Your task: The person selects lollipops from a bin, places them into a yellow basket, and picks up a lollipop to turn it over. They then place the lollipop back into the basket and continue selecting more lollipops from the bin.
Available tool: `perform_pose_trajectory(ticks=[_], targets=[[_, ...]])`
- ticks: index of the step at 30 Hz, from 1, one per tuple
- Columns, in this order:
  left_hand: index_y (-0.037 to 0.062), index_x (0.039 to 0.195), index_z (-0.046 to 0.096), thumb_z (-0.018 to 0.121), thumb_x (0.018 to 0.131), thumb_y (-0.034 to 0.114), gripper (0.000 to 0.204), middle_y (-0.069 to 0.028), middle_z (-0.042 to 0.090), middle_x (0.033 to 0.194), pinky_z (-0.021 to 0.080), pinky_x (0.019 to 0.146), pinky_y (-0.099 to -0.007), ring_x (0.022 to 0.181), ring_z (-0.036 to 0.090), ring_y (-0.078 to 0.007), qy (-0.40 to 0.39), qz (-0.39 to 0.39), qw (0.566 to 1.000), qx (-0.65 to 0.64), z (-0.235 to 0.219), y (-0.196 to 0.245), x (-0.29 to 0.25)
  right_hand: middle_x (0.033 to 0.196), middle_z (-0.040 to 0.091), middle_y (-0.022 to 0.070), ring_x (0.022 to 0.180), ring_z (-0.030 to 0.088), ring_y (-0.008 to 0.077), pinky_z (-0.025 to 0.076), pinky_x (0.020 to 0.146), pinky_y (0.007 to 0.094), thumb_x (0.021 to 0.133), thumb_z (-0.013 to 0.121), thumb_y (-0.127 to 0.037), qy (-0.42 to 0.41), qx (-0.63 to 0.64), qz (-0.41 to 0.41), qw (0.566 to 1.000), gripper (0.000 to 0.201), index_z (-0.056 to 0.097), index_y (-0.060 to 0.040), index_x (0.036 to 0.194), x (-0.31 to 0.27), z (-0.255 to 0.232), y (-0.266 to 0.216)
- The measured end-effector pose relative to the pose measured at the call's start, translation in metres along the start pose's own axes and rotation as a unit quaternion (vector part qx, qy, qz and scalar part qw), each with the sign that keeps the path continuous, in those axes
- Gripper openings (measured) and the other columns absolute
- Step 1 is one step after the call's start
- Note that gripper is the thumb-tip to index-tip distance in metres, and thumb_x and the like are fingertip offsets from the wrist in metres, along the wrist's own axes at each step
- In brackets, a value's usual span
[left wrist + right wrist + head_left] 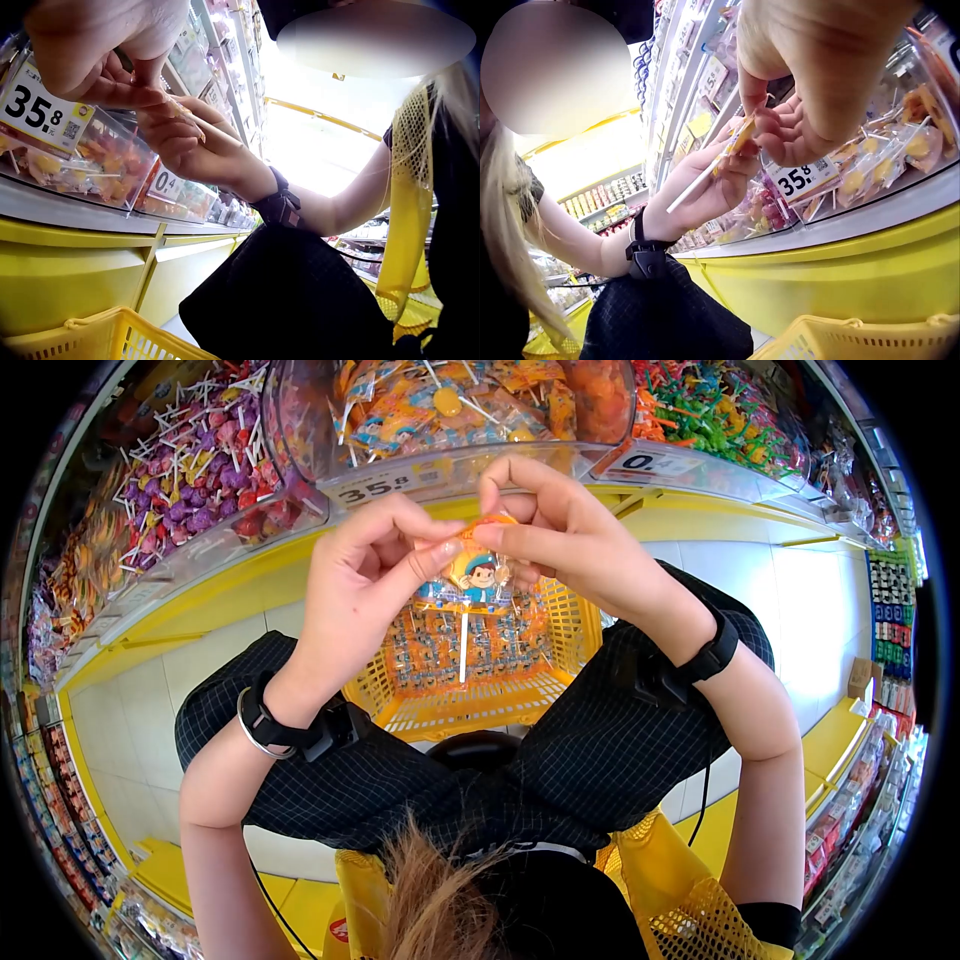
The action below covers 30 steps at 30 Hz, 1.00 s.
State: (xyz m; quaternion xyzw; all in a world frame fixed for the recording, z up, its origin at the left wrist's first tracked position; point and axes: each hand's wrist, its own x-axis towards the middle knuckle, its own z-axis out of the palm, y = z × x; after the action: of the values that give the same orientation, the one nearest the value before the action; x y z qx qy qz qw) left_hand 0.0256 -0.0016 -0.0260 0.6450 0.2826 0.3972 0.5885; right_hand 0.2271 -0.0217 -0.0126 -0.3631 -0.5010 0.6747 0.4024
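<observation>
A wrapped lollipop [478, 578] hangs upright between both hands, its white stick [463, 650] pointing down. Its clear wrapper shows a cartoon figure in a blue cap and an orange top edge. My left hand [362, 565] pinches the wrapper's upper left corner between thumb and forefinger. From the other side my right hand [575, 535] pinches the same top edge, close to the left fingertips. In the right wrist view the lollipop [739, 141] appears edge-on between the fingers. Below sits a yellow basket [450, 717] holding rows of similar wrapped candies [420, 650].
Ahead runs a candy shelf with clear bins: purple and red lollipops [205, 480], orange-wrapped lollipops [480, 410], and green and orange sweets [715, 410]. A price tag [375, 487] fronts the middle bin. The person's knees [690, 660] flank the basket.
</observation>
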Motion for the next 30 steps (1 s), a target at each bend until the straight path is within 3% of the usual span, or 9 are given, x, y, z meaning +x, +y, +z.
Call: perform_pose_trajectory(ticks=[4,8,10,14,23,30], targets=[[0.0012,0.093,0.060,0.062,0.089,0.000,0.004,0.0010,0.059,0.086,0.045,0.071,-0.0187,0.081,0.057,-0.0037,0.028,0.023,0.999,0.025,-0.003,-0.005,-0.005,0.077,0.058,-0.0038,0.066,0.052,0.0020,0.042,0.058,0.0190,0.090,0.065,-0.023,0.007,-0.071,-0.004,0.997,0.022,0.061,-0.0030,0.099,0.001,0.004,0.004],[0.0009,0.095,0.057,0.062,0.089,0.001,0.008,0.0011,0.059,0.084,0.045,0.072,-0.0193,0.080,0.057,-0.0045,0.042,0.022,0.999,0.004,-0.004,-0.007,-0.009,0.081,0.060,-0.0026,0.067,0.053,0.0021,0.044,0.058,0.0187,0.089,0.066,-0.022,0.025,-0.079,-0.014,0.996,0.023,0.064,-0.0014,0.100,0.002,0.007,0.014],[0.0030,0.102,0.052,0.061,0.091,0.003,0.015,-0.0025,0.059,0.092,0.046,0.078,-0.0222,0.087,0.058,-0.0076,0.023,-0.028,0.999,0.008,-0.006,-0.005,-0.011,0.079,0.062,-0.0016,0.066,0.054,0.0022,0.044,0.057,0.0177,0.087,0.069,-0.020,0.078,-0.051,-0.030,0.995,0.022,0.067,-0.0005,0.097,0.001,0.012,0.017],[0.0007,0.102,0.054,0.064,0.087,0.002,0.018,-0.0018,0.059,0.096,0.047,0.076,-0.0207,0.086,0.057,-0.0067,0.048,-0.028,0.998,0.002,-0.003,-0.007,-0.011,0.077,0.064,-0.0005,0.065,0.054,0.0027,0.044,0.056,0.0169,0.085,0.071,-0.017,0.108,-0.070,-0.006,0.992,0.022,0.068,-0.0001,0.098,0.000,0.012,0.019],[0.0011,0.108,0.055,0.064,0.088,0.003,0.022,-0.0023,0.059,0.099,0.050,0.075,-0.0209,0.086,0.059,-0.0076,0.038,-0.049,0.998,0.009,-0.003,-0.005,-0.011,0.081,0.066,-0.0002,0.070,0.056,0.0041,0.047,0.064,0.0185,0.084,0.071,-0.015,0.174,0.057,0.033,0.983,0.020,0.072,-0.0024,0.099,0.005,0.006,0.028],[0.0041,0.110,0.056,0.050,0.098,0.022,0.022,-0.0021,0.060,0.100,0.052,0.076,-0.0231,0.090,0.058,-0.0068,0.045,-0.127,0.985,-0.106,-0.004,-0.002,-0.008,0.086,0.068,0.0021,0.076,0.061,0.0060,0.050,0.070,0.0202,0.087,0.066,-0.010,0.174,0.003,-0.026,0.984,0.020,0.069,-0.0014,0.105,0.005,0.007,0.023]])
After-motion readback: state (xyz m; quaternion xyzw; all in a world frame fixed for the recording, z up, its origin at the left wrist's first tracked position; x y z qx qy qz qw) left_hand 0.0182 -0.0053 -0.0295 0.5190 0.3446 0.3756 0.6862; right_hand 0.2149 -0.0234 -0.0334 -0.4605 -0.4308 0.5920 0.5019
